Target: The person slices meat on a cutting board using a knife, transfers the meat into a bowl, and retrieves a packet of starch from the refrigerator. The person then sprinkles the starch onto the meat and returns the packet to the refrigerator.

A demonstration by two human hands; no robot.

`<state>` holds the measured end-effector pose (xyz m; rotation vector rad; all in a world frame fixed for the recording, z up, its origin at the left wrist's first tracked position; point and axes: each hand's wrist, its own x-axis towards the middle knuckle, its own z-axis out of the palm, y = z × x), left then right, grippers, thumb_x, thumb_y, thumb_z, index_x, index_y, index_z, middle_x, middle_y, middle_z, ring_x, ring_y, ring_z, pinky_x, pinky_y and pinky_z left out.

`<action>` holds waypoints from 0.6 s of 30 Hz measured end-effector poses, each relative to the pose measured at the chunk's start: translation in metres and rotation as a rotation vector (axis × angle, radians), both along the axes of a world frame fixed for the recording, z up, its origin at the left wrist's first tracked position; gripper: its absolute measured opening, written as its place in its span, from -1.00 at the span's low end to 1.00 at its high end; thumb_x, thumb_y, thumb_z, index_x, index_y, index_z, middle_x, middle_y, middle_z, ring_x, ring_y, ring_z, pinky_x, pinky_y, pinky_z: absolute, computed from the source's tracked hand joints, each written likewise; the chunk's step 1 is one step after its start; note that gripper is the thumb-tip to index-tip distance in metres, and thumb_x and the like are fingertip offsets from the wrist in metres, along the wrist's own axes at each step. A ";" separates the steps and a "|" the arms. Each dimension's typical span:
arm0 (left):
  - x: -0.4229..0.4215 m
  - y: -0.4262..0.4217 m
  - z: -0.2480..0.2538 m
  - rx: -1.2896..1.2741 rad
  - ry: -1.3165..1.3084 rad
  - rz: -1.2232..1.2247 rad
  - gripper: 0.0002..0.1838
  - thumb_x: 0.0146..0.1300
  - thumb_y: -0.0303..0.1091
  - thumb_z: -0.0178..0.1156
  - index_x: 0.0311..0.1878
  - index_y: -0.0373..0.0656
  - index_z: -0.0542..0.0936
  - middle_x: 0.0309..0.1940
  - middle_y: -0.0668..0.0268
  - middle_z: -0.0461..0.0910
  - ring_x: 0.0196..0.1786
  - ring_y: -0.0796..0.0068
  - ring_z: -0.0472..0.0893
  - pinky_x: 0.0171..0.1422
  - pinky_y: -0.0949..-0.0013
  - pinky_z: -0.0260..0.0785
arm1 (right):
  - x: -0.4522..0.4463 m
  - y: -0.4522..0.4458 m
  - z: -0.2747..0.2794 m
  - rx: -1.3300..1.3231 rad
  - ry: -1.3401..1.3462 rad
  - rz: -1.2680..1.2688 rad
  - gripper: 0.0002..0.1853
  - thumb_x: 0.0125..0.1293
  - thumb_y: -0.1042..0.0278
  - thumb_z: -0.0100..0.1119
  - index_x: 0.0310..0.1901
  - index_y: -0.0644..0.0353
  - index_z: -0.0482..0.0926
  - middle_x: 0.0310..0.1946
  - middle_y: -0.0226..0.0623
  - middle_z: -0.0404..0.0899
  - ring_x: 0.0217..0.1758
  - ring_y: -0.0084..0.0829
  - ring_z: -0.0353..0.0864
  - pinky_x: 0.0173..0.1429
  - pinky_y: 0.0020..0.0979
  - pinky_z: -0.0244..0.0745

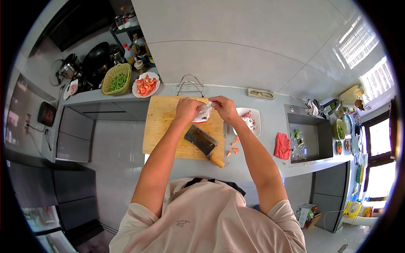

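Note:
Between my two hands is a small whitish plastic bag [203, 114] with some red on it, above the far part of the wooden cutting board [162, 130]. My left hand [188, 110] has its fingers closed on the bag's left side. On the right, my right hand [225, 109] pinches the bag's upper edge. What the bag contains cannot be made out. Nearer to me a cleaver [201, 140] lies flat on the board, its wooden handle past the front right corner. Just beyond my right wrist stands a white dish [256, 126] of red-and-white pieces, perhaps meat.
Orange-red scraps [235, 150] lie right of the board. A red cloth [282, 146] rests beside the sink [311, 145]. Left at the back stand a plate of red pieces [146, 85] and a basket of green beans [117, 81]. A wire rack [190, 86] stands behind the board.

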<state>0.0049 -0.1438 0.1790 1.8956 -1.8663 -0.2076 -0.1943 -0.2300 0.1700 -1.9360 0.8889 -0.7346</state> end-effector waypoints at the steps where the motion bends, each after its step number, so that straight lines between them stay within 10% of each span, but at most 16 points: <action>1: 0.000 0.000 0.000 0.003 0.002 0.004 -0.77 0.26 -0.29 0.42 -0.03 0.18 0.87 -0.25 0.30 0.80 0.03 0.21 0.68 0.18 0.12 0.39 | -0.001 0.000 0.002 0.000 0.018 0.002 -0.77 0.49 0.45 0.33 0.11 0.26 0.74 -0.10 -0.20 0.78 -0.14 -0.44 0.72 0.00 -0.39 0.63; 8: -0.002 -0.001 0.000 0.033 0.014 0.002 -0.79 0.24 -0.28 0.41 -0.07 0.15 0.88 -0.27 0.31 0.80 -0.02 0.19 0.69 0.14 0.10 0.40 | 0.004 -0.003 0.000 -0.147 0.160 0.008 -0.78 0.47 0.34 0.36 0.05 0.22 0.76 -0.18 -0.05 0.77 -0.16 -0.10 0.75 -0.01 -0.22 0.63; 11: -0.001 0.000 -0.004 -0.002 0.024 -0.014 -0.81 0.24 -0.26 0.41 -0.10 0.14 0.88 -0.28 0.30 0.80 -0.06 0.18 0.70 0.12 0.09 0.41 | 0.015 0.005 0.032 -0.017 0.650 -0.150 -0.70 0.49 0.12 0.34 -0.02 0.21 0.76 -0.29 -0.03 0.75 -0.24 -0.07 0.73 -0.07 -0.18 0.61; 14: 0.000 0.001 0.000 -0.015 0.036 -0.016 -0.83 0.26 -0.25 0.41 -0.12 0.14 0.88 -0.29 0.31 0.80 -0.07 0.18 0.70 0.12 0.09 0.41 | 0.014 0.004 0.012 -0.067 0.134 -0.181 -0.55 0.52 -0.09 0.27 -0.08 0.22 0.75 -0.33 0.01 0.72 -0.32 -0.02 0.70 -0.12 -0.12 0.60; 18: 0.001 0.001 -0.001 -0.002 0.038 -0.007 -0.83 0.23 -0.30 0.35 -0.18 0.14 0.88 -0.32 0.32 0.79 -0.09 0.18 0.69 0.10 0.11 0.40 | 0.009 0.000 0.003 -0.075 0.231 -0.091 -0.55 0.48 -0.10 0.31 -0.09 0.23 0.75 -0.34 0.00 0.72 -0.35 -0.04 0.68 -0.15 -0.12 0.60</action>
